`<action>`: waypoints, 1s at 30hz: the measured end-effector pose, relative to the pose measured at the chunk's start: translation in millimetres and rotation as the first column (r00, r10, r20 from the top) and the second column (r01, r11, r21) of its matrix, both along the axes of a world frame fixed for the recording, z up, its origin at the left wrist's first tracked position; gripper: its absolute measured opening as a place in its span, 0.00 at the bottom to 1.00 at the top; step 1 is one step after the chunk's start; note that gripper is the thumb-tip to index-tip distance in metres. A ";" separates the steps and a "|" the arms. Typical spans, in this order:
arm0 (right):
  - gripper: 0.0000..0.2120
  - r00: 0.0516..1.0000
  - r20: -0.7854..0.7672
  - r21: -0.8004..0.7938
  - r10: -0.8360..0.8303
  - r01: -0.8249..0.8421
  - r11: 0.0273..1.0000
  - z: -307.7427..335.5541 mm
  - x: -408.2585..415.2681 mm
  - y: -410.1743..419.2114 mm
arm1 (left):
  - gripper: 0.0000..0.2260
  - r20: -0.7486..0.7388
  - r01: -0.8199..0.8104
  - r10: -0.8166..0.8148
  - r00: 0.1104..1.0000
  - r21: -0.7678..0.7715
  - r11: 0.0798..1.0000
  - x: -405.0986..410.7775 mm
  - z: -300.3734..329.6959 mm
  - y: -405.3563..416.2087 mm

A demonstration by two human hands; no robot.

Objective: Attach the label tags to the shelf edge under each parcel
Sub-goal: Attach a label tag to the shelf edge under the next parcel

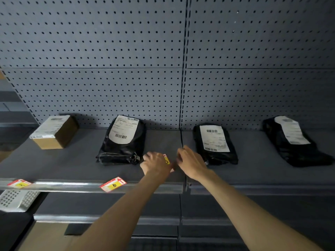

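On the grey shelf [76,165] lie a brown cardboard box [54,132] at the left and three black parcels with white labels: one left of centre [123,142], one right of centre [214,144], one at the far right [293,142]. Two red, white and yellow label tags sit on the shelf edge, one under the box [19,183] and one under the left black parcel [112,184]. My left hand [155,164] holds red and yellow label tags [166,160] over the shelf middle. My right hand [190,163] pinches at those tags, fingers together.
A grey pegboard wall [163,60] backs the shelf. A vertical slotted upright [184,87] splits the two shelf bays. A white perforated basket [16,200] sits below at the left. A lower shelf edge [108,218] and a cardboard surface [41,236] lie beneath.
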State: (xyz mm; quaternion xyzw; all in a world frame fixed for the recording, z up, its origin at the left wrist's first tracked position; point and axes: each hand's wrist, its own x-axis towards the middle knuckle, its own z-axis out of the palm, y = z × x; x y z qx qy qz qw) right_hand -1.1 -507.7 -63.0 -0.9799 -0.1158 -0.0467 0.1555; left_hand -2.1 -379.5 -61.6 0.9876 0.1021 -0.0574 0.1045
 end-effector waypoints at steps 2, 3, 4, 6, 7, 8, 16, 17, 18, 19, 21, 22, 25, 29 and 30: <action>0.05 1.000 -0.005 0.019 0.029 -0.029 0.999 -3.3 7.0 -5.0 | 0.36 -0.019 -0.018 0.017 1.000 -0.046 0.999 5.8 -0.6 -2.9; 0.05 0.999 -0.010 0.033 0.042 -0.041 0.999 -4.7 10.0 -6.9 | 0.32 -0.026 -0.016 0.015 1.000 -0.052 0.999 8.3 0.0 -2.6; 0.05 0.998 -0.018 0.052 0.054 -0.053 0.997 -5.5 12.4 -8.5 | 0.28 -0.034 -0.011 0.009 0.999 -0.046 0.999 10.5 0.5 -1.2; 0.05 0.996 -0.030 0.078 0.083 -0.080 0.994 -7.1 15.8 -10.9 | 0.26 -0.059 -0.015 0.012 0.998 -0.059 0.998 13.7 0.7 3.6; 0.06 0.994 -0.033 0.082 0.102 -0.099 0.992 -7.6 17.2 -11.6 | 0.25 -0.072 -0.017 0.011 0.997 -0.082 0.996 14.8 0.7 6.4; 0.06 0.991 -0.039 0.083 0.125 -0.121 0.989 -7.8 18.0 -12.3 | 0.25 -0.077 -0.007 -0.002 0.997 -0.106 0.994 15.2 0.9 9.0; 0.13 0.969 -0.073 0.144 0.235 -0.223 0.964 -1.7 15.9 -22.4 | 0.09 0.120 0.185 -0.146 0.982 -0.441 0.878 4.0 8.2 16.0; 0.11 0.970 -0.066 0.156 0.234 -0.222 0.963 0.1 14.2 -24.7 | 0.09 0.151 0.216 -0.164 0.975 -0.462 0.860 0.8 10.9 15.3; 0.06 0.972 -0.064 0.155 0.224 -0.212 0.965 2.6 12.1 -27.0 | 0.09 0.173 0.243 -0.181 0.968 -0.476 0.845 -2.6 14.4 14.4; 0.02 0.974 -0.052 0.163 0.221 -0.210 0.964 5.9 9.0 -29.9 | 0.08 0.191 0.267 -0.198 0.962 -0.480 0.836 -6.1 18.4 13.3; 0.05 0.980 -0.041 0.222 0.194 -0.180 0.958 13.2 1.5 -36.6 | 0.06 0.228 0.302 -0.216 0.950 -0.476 0.826 -12.7 27.0 9.9; 0.04 0.983 -0.043 0.265 0.178 -0.160 0.951 17.3 -4.4 -40.8 | 0.05 0.241 0.309 -0.215 0.946 -0.478 0.822 -17.0 31.2 7.6; 0.05 0.989 -0.046 0.399 0.139 -0.109 0.910 30.0 -29.3 -57.1 | 0.05 0.273 0.320 -0.208 0.939 -0.476 0.819 -33.7 41.4 -2.4; 0.06 0.996 -0.072 0.473 0.057 -0.016 0.881 42.7 -70.3 -88.2 | 0.03 0.322 0.371 -0.233 0.918 -0.483 0.793 -59.6 45.7 -29.5; 0.06 0.996 -0.085 0.483 0.025 0.019 0.876 43.9 -79.2 -98.1 | 0.03 0.329 0.375 -0.231 0.916 -0.490 0.787 -66.4 44.7 -38.8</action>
